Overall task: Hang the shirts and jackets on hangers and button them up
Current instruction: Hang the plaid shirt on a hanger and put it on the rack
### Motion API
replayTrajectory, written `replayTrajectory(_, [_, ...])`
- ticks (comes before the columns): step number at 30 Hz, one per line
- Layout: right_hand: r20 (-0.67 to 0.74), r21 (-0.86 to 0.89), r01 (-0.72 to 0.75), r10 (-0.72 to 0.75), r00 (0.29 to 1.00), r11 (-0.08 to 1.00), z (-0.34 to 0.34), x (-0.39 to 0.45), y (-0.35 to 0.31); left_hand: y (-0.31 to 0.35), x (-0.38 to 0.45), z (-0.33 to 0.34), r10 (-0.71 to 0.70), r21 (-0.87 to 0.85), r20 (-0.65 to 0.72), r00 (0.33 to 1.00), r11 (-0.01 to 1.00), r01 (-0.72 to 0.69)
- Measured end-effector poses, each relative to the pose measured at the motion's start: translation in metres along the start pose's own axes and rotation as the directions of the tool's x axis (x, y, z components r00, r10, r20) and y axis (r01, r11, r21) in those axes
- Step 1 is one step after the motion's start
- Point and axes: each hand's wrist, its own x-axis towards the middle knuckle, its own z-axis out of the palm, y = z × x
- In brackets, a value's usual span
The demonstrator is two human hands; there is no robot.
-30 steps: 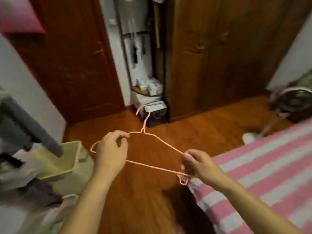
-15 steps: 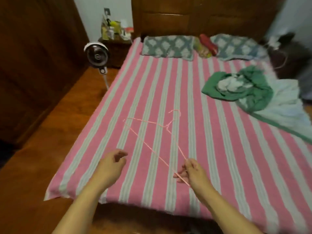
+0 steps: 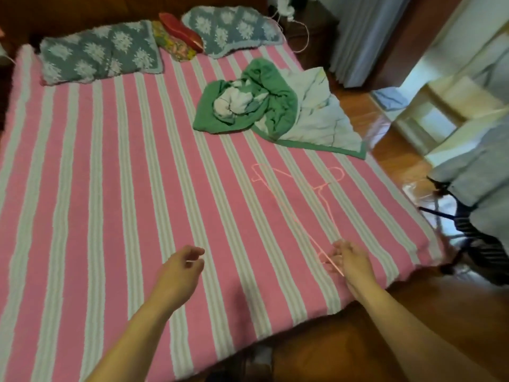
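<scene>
A thin pink wire hanger (image 3: 296, 201) lies over the pink and white striped bed (image 3: 110, 188), its hook pointing to the far right. My right hand (image 3: 348, 259) pinches the hanger's near corner by the bed's front right edge. My left hand (image 3: 180, 267) hovers over the bed to the left, fingers loosely curled and holding nothing. A crumpled green and pale garment (image 3: 264, 103) lies on the bed beyond the hanger.
Two blue patterned pillows (image 3: 99, 53) and a red item (image 3: 180, 31) lie at the head of the bed. Dark striped cloth (image 3: 473, 230) hangs to the right over the wooden floor (image 3: 413, 312). A doorway opens at the far right.
My view swung from the wardrobe to the bed. My left hand let go of the hanger, and my right hand brought it down over the bed, further to the right.
</scene>
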Motion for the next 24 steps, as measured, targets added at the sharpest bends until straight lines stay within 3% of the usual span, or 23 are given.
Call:
replayTrajectory(2, [-0.117,-0.066,-0.098,0.09,0.989,0.993,-0.015,0.037,0.014,0.015,0.016,0.011,0.023,0.038,0.027,0.999,0.999,-0.024])
replayTrajectory(5, [-0.384,-0.304,-0.333,0.205,0.9,0.893,-0.04,0.061,0.043,0.03,0.037,0.027,0.051,0.099,0.115,0.992,0.993,-0.063])
replayTrajectory(7, [-0.425,-0.345,-0.405,0.244,0.872,0.846,-0.043,0.051,0.053,0.036,0.05,0.035,0.062,0.139,0.185,0.981,0.986,-0.089])
replayTrajectory(13, [-0.158,-0.232,-0.328,0.297,0.942,0.916,-0.052,0.004,0.049,0.068,0.081,0.064,0.04,0.278,0.38,0.924,0.948,-0.155])
replayTrajectory(16, [-0.176,-0.125,-0.277,0.253,0.951,0.953,-0.092,-0.008,0.017,0.13,0.088,0.091,0.16,0.283,0.455,0.876,0.907,-0.312])
replayTrajectory(19, [-0.198,-0.026,-0.135,0.127,0.972,0.991,-0.143,-0.011,-0.04,0.219,0.081,0.119,0.336,0.215,0.489,0.805,0.848,-0.484])
replayTrajectory(24, [-0.329,-0.036,0.138,-0.142,0.934,0.99,-0.275,-0.042,-0.132,0.387,0.01,0.202,0.648,0.02,0.468,0.6,0.672,-0.741])
